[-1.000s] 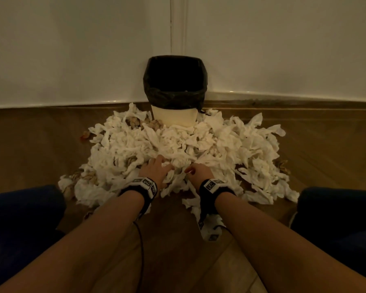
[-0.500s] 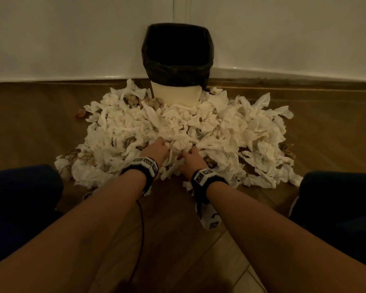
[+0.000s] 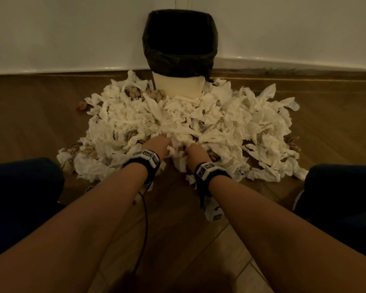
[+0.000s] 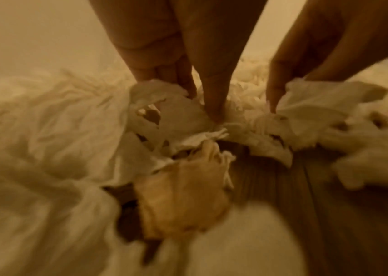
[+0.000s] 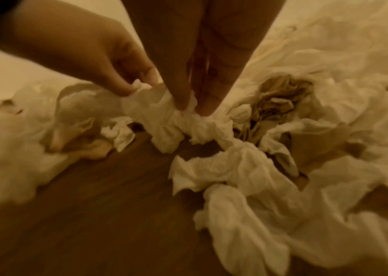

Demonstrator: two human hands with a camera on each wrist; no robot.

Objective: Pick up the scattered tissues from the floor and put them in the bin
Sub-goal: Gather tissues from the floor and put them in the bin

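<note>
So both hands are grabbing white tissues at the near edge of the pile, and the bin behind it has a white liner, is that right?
Not quite: the liner is black. The head view shows the cream plastic bin with a black bag liner folded over its rim. The rest holds: the left hand and right hand both grip crumpled white tissues at the pile's near edge.

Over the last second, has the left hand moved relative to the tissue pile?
Yes. The left hand has pushed forward, deeper into the near edge of the tissue pile toward the bin, and now pinches tissues beside the right hand.
</note>
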